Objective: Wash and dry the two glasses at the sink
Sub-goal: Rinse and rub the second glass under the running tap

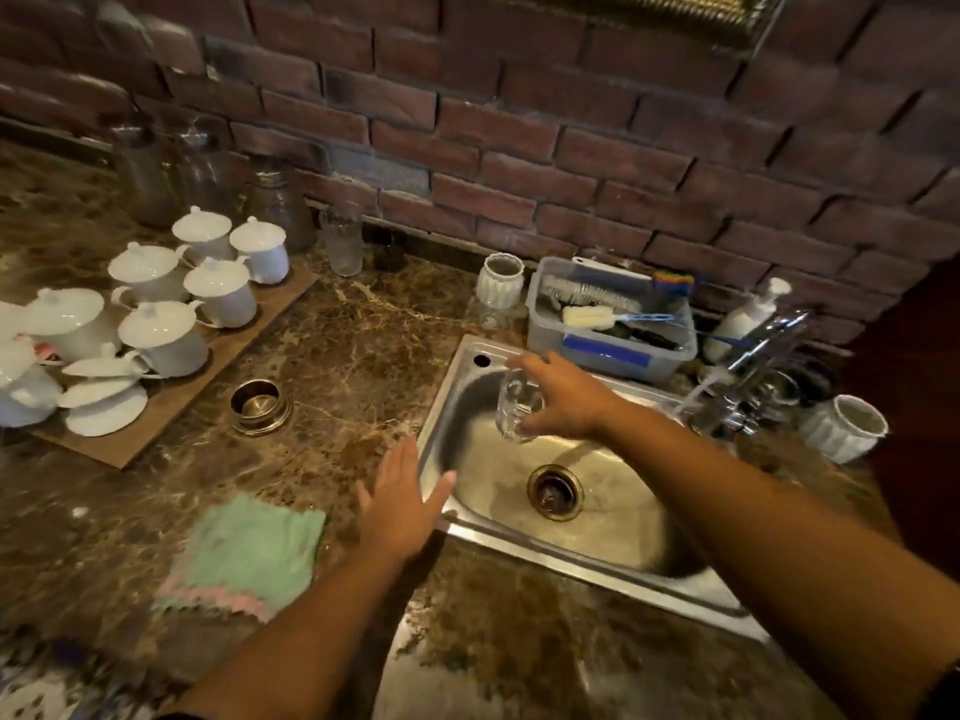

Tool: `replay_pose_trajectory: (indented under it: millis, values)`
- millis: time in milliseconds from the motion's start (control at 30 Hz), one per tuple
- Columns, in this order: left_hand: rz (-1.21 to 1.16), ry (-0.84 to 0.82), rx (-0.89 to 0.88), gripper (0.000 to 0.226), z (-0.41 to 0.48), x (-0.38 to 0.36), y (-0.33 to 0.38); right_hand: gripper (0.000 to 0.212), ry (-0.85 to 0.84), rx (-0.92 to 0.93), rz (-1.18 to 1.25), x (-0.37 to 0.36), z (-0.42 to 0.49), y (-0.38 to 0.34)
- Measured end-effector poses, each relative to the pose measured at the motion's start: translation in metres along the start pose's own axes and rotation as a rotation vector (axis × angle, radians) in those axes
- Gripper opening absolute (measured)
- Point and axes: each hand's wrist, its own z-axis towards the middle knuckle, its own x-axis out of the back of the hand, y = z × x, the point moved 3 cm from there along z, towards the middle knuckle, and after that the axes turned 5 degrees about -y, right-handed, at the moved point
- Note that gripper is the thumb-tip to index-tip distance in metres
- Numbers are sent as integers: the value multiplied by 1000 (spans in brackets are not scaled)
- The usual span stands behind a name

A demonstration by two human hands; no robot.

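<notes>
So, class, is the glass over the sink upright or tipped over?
Roughly upright: the right hand holds the glass by its side, thick base lowest.

Single cam only, head-worn, wide-angle, looking fwd and down over the counter [337,366] from the near side. It faces the brick wall [571,122], which fills the upper part of the frame, courses bowing toward the corners w/ the lens bend. The sink [571,561] lands just right of centre and sits skewed in frame, so the view's angled, not square-on. Close in: both forearms enter from the bottom edge, left hand [402,504] low-centre, right hand [563,397] mid-frame above the basin. Far left reaches the white lidded cups [163,332], far right the tap [763,340]. Edges go soft & smeared, esp. bottom-left
</notes>
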Motion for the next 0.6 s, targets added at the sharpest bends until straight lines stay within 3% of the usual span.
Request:
replay_pose_trajectory:
  millis: [100, 167, 333, 467, 600]
  values:
    - [-458, -20, 6, 92, 7, -8, 64, 92, 36, 10, 10, 4, -34, 19]
    - [-705, -81, 46, 78, 7, -14, 106, 96, 50, 13, 35, 6, -54, 32]
    - [-1247, -405, 199, 59, -15, -38, 176, 104, 66, 21, 57, 11, -90, 67]
    - [-1260, -627, 106, 55, -22, -57, 209, 107, 72, 16, 52, 7, -107, 95]
    - [-1219, -665, 68, 45, -22, -72, 227, 104, 100, 4, 126, 3, -118, 121]
